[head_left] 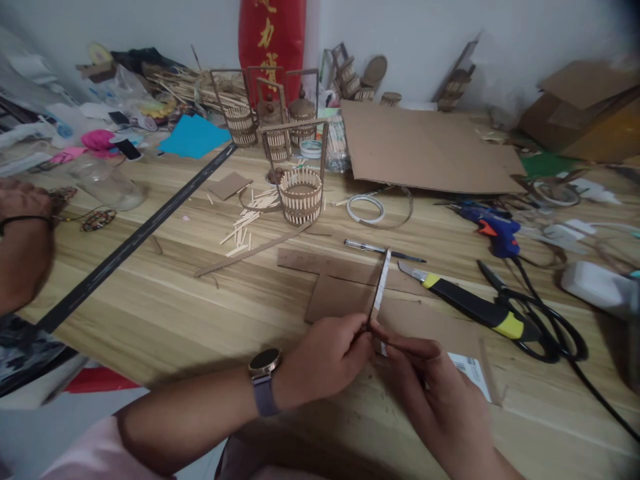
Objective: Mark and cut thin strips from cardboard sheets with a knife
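Near the table's front edge, my left hand [327, 353] pinches a narrow strip [381, 287] with a whitish face and dark edge. My right hand [433, 380] is closed on the same strip, its fingertips touching those of my left hand. The strip points up and away from the fingers, over cut cardboard pieces [345, 297] lying flat. Beyond it lies a pen [365, 247]. Just right of the strip rests a black and yellow utility knife [465, 303]. A small basket [300, 197] of light sticks with a tall brown handle stands further back.
Scissors [520, 313] and a blue glue gun [493, 230] with its cable lie at the right. A large cardboard sheet [430, 143], a tape roll [365, 209] and several baskets are behind. Another person's arm [23, 253] rests at the left, beside a long black strip [145, 230].
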The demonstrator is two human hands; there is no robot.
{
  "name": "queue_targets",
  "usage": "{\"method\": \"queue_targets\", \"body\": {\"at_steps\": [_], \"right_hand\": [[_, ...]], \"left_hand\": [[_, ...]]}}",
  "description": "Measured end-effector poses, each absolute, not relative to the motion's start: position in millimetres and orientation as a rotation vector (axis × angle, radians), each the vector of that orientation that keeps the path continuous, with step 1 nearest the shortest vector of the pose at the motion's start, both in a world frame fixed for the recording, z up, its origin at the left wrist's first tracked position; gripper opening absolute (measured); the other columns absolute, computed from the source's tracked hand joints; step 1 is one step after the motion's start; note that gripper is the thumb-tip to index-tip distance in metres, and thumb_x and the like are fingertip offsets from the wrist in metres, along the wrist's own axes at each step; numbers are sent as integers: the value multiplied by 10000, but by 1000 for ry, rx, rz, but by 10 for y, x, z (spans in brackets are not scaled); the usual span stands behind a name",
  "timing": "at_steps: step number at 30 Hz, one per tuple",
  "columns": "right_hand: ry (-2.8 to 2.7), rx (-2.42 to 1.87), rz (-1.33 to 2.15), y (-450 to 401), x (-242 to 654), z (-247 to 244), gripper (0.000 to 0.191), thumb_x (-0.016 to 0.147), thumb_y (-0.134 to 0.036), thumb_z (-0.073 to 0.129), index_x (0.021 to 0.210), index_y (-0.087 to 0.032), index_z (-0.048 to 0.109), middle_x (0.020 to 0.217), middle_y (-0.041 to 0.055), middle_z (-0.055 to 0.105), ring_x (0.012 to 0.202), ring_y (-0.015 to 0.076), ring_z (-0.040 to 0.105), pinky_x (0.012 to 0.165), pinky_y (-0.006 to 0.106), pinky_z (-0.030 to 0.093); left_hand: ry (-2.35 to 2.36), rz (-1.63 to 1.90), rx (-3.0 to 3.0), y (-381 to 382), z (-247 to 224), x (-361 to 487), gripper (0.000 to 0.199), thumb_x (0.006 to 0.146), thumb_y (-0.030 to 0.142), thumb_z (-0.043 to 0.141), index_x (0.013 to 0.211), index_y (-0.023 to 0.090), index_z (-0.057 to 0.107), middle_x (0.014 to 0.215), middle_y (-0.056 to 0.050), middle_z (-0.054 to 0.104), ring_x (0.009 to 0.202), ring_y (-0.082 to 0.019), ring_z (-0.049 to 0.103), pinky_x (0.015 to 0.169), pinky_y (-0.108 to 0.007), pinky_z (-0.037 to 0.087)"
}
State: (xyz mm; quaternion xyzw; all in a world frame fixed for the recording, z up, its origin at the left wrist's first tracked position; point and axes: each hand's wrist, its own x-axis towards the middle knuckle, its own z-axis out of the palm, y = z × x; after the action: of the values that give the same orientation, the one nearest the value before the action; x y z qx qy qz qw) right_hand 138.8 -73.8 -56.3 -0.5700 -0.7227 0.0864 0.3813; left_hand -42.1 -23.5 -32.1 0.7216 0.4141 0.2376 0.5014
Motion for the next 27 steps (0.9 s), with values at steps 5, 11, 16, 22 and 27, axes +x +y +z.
{"method": "queue_targets", "body": {"at_steps": [5,11,16,22,27], "right_hand": [[-1849,-1412,199,-725,1353,-543,237,1057,-451,484,1035,-286,652,814,6,820,642,233,780,564,298,610],[-1941,-1440,187,-716,1453,-494,167,1036,-387,516,1032,-280,645,750,-3,805,550,215,749,434,270,533],[-1940,-1411,245,-719,1473,-461,117,1045,-338,520,1061,-275,618,852,-9,825,596,172,764,447,226,533],[-1921,-1290,239,-674,1420,-489,117,1053,-323,507,1099,-266,599,1004,40,833,753,189,802,635,246,632],[-2062,-1216,53,-603,1381,-428,98,1019,-210,534,1008,-254,621,1086,84,821,848,215,806,716,261,650]], "left_hand": [[1057,509,1801,-247,-340,-406,183,1007,191,418,904,196,568,885,-63,707,816,-200,672,726,-280,454],[1026,513,1705,-267,-339,-412,181,957,114,430,855,205,549,794,-33,729,763,-182,706,715,-260,476],[964,534,1700,-237,-316,-434,189,993,166,409,893,195,567,845,-56,746,813,-198,720,743,-270,491],[938,539,1743,-233,-300,-433,203,1036,206,357,918,207,523,851,-49,720,820,-192,702,765,-273,491],[968,563,1744,-251,-332,-418,188,1023,192,375,903,212,519,811,-31,699,767,-180,682,718,-267,467]]}}
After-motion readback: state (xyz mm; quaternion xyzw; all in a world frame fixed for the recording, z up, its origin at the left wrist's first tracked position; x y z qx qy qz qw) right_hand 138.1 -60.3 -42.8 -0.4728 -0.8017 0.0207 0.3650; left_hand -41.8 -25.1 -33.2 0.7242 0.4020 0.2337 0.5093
